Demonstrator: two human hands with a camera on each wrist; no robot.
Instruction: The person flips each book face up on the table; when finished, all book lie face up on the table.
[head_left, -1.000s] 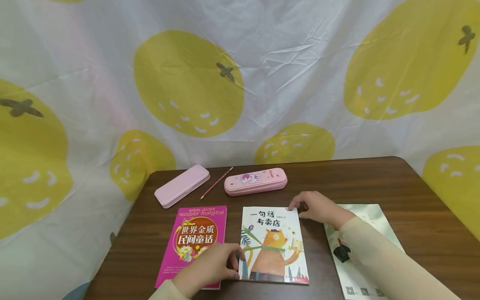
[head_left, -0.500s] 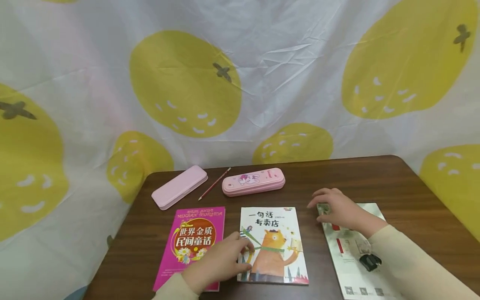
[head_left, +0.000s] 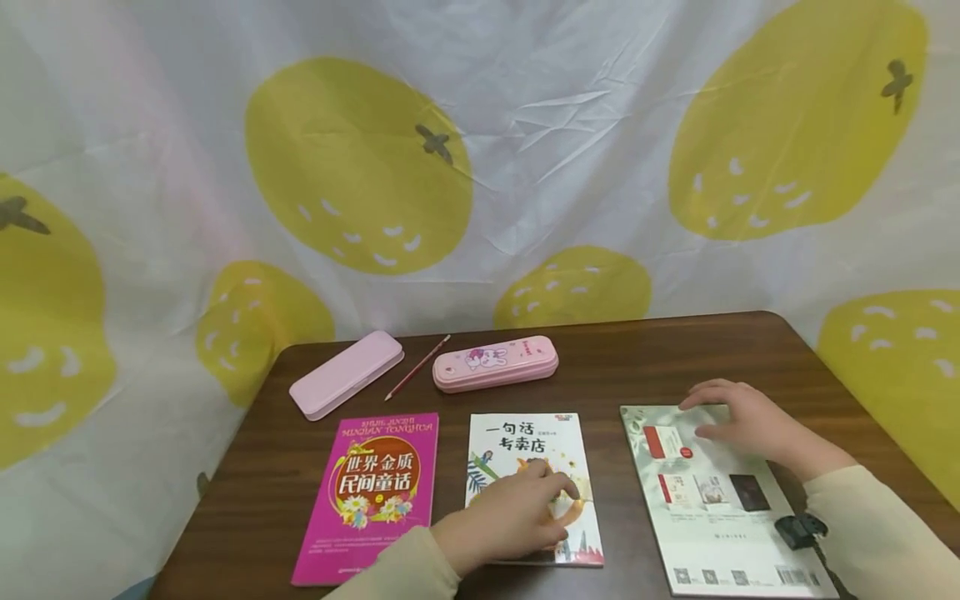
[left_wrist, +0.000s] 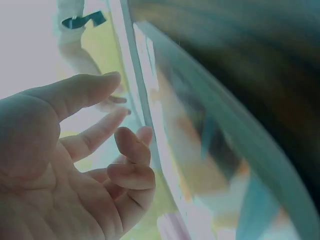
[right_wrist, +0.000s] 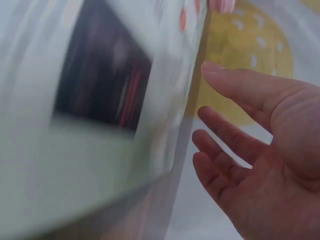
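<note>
Three books lie in a row on the table. My left hand (head_left: 517,512) hovers over the white book with an orange cat (head_left: 487,433), its fingers loosely bent and nothing in them; the left wrist view shows the palm beside this book's edge (left_wrist: 225,105). To the right, my right hand (head_left: 750,421) is over the top right part of the pale green book (head_left: 720,542), fingers spread and holding nothing. In the right wrist view, the fingers stand apart beyond the pale book's edge (right_wrist: 100,180). The magenta book (head_left: 375,492) lies at the left, partly behind my left sleeve.
Behind the books lie a plain pink pencil case (head_left: 345,375), a red pencil (head_left: 417,368) and a pink case with a rabbit picture (head_left: 495,364). The brown table (head_left: 637,358) ends at a white curtain (head_left: 450,300) with yellow fruit prints.
My right hand has left the cat book's top right corner and moved right over the pale green book. The left hand has left the cat book's left edge and shifted right above its cover.
</note>
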